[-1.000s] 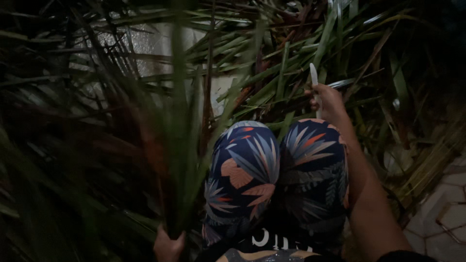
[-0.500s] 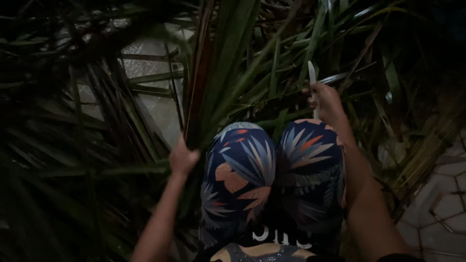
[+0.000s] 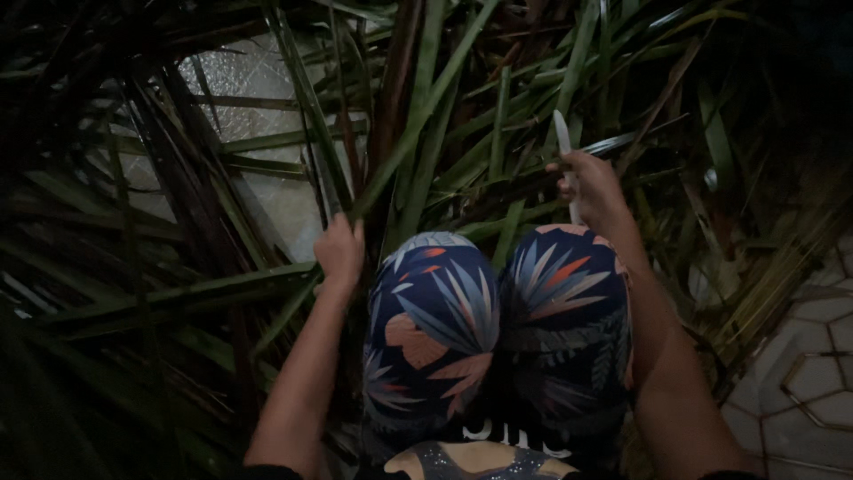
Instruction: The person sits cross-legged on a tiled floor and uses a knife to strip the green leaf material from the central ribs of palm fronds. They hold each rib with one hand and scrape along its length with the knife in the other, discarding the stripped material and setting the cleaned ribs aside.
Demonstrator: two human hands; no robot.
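Left hand (image 3: 340, 253) closed on a long green palm leaf (image 3: 418, 116) running up-right away from the knees, right hand (image 3: 593, 188) fisted round a pale-bladed knife (image 3: 563, 147) (blade up), well right of that leaf.

Place: an outdoor yard or patio, seen in dim light.
Ground: pale paving tiles (image 3: 804, 382), some six-sided, laid as a floor.
Cover: long green palm leaves (image 3: 444, 98) heaped thickly across the paving.
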